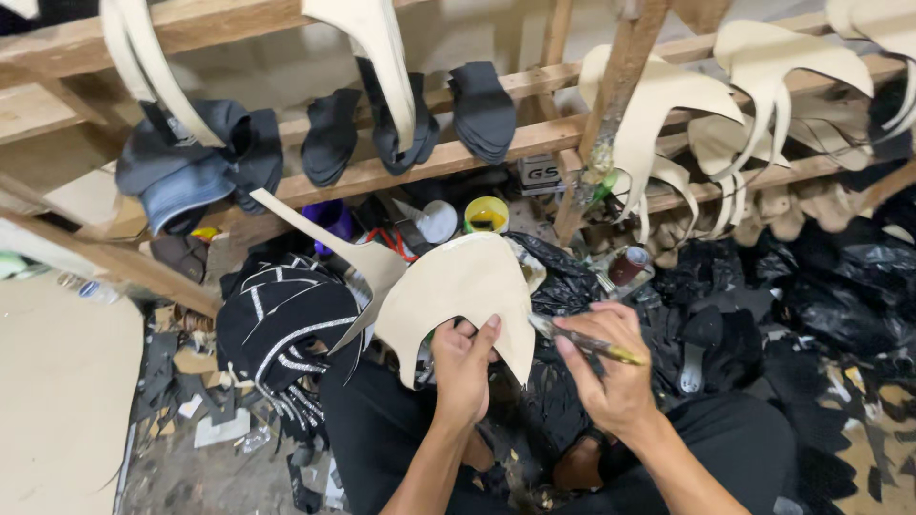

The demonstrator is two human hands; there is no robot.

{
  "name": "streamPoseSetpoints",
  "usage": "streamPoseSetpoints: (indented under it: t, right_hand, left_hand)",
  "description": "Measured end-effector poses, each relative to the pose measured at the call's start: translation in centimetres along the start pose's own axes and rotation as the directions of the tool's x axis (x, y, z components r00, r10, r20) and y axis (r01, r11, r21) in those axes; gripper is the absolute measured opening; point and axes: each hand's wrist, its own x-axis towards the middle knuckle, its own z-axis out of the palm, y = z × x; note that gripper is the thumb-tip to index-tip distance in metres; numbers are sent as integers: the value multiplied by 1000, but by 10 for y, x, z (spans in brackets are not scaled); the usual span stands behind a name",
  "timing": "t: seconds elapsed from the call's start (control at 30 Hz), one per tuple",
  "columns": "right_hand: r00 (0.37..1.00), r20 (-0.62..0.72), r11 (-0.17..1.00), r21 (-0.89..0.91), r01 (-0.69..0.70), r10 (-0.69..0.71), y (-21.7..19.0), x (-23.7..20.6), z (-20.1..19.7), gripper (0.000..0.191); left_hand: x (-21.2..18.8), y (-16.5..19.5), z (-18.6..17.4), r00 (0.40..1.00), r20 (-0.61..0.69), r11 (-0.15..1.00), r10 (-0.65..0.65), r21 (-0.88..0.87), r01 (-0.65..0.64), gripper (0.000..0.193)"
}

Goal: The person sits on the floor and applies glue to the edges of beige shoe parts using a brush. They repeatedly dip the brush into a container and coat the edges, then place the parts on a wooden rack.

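My left hand [462, 367] grips the lower edge of a cream, wing-shaped shoe upper piece [458, 281], holding it up flat in front of me. One long strap of that piece reaches up to the left. My right hand [611, 367] holds a thin brush with a yellowish handle [587, 341]; its tip points left toward the right edge of the cream piece. Both hands hover over my lap, above my black trousers [401, 429].
A wooden rack [420, 162] ahead carries several cream cut pieces [668, 105] and dark pieces [482, 110]. Small pots, including a yellow-rimmed one [487, 215], stand below it. A stack of black-and-white striped pieces [281, 329] lies left; black plastic bags [821, 296] lie right.
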Motion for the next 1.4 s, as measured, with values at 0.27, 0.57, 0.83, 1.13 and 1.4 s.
streamPoseSetpoints:
  t: [0.27, 0.57, 0.83, 1.13, 1.4]
  right_hand:
    - [1000, 5, 1000, -4, -18, 18, -9, -5, 1, 16]
    - [997, 36, 998, -9, 66, -65, -12, -13, 1, 20]
    - [986, 108, 991, -14, 132, -130, -15, -18, 2, 23]
    - [949, 209, 972, 38, 232, -234, -14, -26, -2, 28]
    - [982, 187, 989, 145, -22, -5, -13, -32, -6, 18]
  left_hand:
    - [-2, 2, 8, 999, 41, 998, 23, 64, -26, 30]
    - [2, 3, 9, 998, -9, 997, 56, 60, -55, 31]
    - [10, -3, 0, 994, -10, 984, 109, 146, -106, 31]
    - [16, -1, 3, 990, -27, 983, 142, 125, -137, 29]
    - [18, 1, 2, 990, -11, 983, 138, 127, -136, 28]
